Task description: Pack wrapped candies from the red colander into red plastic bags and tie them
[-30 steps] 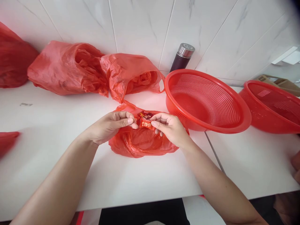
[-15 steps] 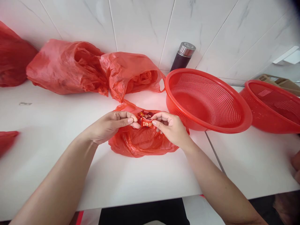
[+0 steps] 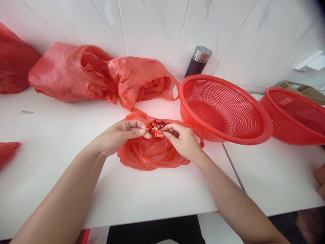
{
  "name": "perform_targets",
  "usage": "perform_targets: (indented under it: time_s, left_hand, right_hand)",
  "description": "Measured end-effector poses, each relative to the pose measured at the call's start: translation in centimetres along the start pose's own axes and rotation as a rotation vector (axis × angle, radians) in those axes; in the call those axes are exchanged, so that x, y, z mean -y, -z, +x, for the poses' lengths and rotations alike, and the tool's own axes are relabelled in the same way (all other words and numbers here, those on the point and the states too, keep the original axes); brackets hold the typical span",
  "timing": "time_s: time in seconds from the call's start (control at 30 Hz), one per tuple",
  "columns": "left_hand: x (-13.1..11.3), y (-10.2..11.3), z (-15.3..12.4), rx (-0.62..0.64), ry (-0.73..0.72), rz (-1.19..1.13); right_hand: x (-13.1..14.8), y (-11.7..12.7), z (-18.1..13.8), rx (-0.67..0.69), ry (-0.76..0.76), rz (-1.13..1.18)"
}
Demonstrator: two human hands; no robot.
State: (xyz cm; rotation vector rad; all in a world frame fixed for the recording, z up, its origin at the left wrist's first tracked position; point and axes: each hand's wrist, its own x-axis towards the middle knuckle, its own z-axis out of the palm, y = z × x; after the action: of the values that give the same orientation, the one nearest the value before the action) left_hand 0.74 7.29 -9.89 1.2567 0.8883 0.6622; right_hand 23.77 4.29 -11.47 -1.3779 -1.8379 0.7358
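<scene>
Over an open red plastic bag, I have a small red candy wrapper with gold lettering between my hands. My right hand pinches its right end between thumb and fingers. The thumb and forefinger of my left hand are closed at its left end, where a small orange-red bit shows at the fingertips. Something pale peeks out along the wrapper's upper edge; what it is I cannot make out. Just behind, inside the bag, lie dark red packets with gold print, partly covered by my fingers.
Large red plastic bags line the tiled wall, with a smaller open one beside them. A red colander stands right of my bag, a second colander beyond it. A dark flask is behind. Part of another person shows at the right edge.
My right hand has shifted slightly left and turned the wrapper, whose top edge now gapes with something pale showing. My left hand has barely moved.
</scene>
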Motion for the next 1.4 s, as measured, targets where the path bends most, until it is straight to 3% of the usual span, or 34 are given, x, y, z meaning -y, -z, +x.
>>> perform_targets:
  time_s: [0.17,0.33,0.4,0.53,0.7,0.8,0.93,1.1,1.2,1.4]
  left_hand:
    - [-0.2,-0.1,-0.2,0.003,-0.017,0.107]
    - [-0.6,0.9,-1.1,-0.212,0.074,0.588]
    - [-0.6,1.5,-1.6,-0.247,0.108,0.777]
    - [-0.5,1.8,-2.2,-0.222,0.074,0.947]
    - [-0.3,1.8,-2.3,-0.217,0.141,0.93]
    - [-0.5,1.8,-2.3,-0.169,0.207,0.911]
    - [-0.5,1.6,-2.3,-0.103,0.234,0.913]
    - [-0.6,1.3,-2.3,0.027,0.272,0.936]
    - [-0.8,1.0,-2.2,0.104,0.348,1.011]
    - [-0.6,0.9,-2.1,0.128,0.352,1.02]
  right_hand:
    - [-0.4,0.0,0.0,-0.001,0.02,-0.062]
    - [-0.5,-1.5,-0.4,-0.14,0.154,-0.235]
    - [0.0,-2.9,-0.8,-0.07,0.216,-0.21]
    - [1.6,-5.9,-1.4,0.208,0.24,-0.293]
    - [2.3,-6.9,-1.5,0.294,0.196,-0.48]
    - [1.7,-6.4,-1.3,0.296,0.157,-0.384]
    - [0.9,-4.9,-1.2,0.203,0.114,-0.07]
    - [0.8,-2.7,-0.7,0.191,-0.064,0.235]
    - [0.8,-2.0,-0.3,0.232,-0.129,0.302]
    - [0.8,-1.7,-0.1,0.256,-0.157,0.264]
